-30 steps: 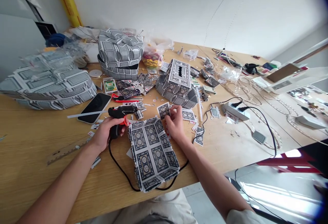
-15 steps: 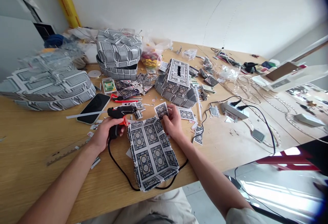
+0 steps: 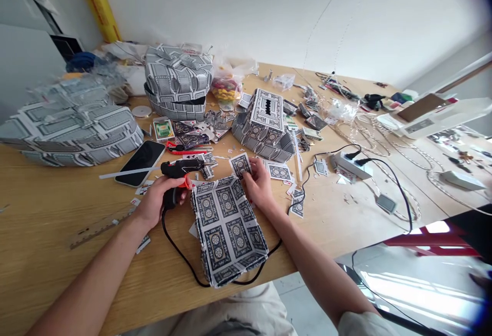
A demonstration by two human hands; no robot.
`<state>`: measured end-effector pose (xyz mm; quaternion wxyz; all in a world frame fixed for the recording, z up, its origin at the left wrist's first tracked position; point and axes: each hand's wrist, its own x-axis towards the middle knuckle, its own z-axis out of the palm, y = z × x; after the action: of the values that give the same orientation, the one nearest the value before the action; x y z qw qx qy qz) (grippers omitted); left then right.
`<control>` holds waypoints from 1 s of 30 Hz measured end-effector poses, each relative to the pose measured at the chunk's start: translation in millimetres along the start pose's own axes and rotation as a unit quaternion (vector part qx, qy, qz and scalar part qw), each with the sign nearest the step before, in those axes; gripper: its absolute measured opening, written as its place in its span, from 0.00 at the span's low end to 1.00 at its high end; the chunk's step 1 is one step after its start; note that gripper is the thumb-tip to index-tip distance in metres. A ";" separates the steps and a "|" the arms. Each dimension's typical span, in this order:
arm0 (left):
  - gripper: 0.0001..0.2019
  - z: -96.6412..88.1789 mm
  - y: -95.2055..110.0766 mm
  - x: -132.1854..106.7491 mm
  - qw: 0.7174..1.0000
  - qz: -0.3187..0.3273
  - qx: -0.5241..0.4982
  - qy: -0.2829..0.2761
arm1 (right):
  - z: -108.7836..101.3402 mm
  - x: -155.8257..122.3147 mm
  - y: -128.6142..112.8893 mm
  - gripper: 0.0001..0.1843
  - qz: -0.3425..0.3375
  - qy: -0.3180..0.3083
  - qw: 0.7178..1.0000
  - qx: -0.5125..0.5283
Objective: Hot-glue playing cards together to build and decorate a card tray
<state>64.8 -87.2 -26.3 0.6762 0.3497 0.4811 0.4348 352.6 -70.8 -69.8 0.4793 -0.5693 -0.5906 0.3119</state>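
Note:
My left hand (image 3: 156, 203) is wrapped round the handle of a black hot glue gun (image 3: 180, 166) with an orange trigger. A white glue stick (image 3: 128, 172) sticks out of its back, and its nozzle points right. Between the fingers of my right hand (image 3: 258, 184) is a playing card (image 3: 240, 165), its dark patterned back showing. The card is just beyond the far right corner of an open box (image 3: 226, 228) made of playing cards. That box rests at the table's front edge, between my forearms, with the gun's black cord running round beneath it.
A phone (image 3: 140, 163), a ruler (image 3: 102, 228) and a red-handled cutter (image 3: 186, 148) lie on the left. Card-built boxes (image 3: 265, 120) and woven card pieces (image 3: 177, 79) stand behind. A power strip (image 3: 351, 164) with cords and loose cards (image 3: 280, 171) are on the right.
My right hand and the card have shifted very slightly left. My left hand, the glue gun and the open box look the same.

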 end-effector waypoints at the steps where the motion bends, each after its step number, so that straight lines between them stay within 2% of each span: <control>1: 0.16 -0.2 -0.3 0.0 1.000 0.000 0.000 0.001 | 0.0 0.0 0.1 0.14 0.000 0.000 1.000 -0.001; 16: 0.18 -1.5 -2.7 1.5 1.000 -0.004 -0.002 0.009 | 0.2 0.1 -1.2 0.12 0.003 0.001 1.000 -0.014; 30: 0.17 -4.5 -5.2 3.2 1.000 0.007 0.020 -0.016 | 0.4 -0.3 -1.4 0.12 -0.001 -0.006 1.000 -0.023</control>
<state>62.4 -85.9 -33.4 0.6737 0.3729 0.4766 0.4242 351.7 -71.3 -68.7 0.4626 -0.5781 -0.6009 0.3012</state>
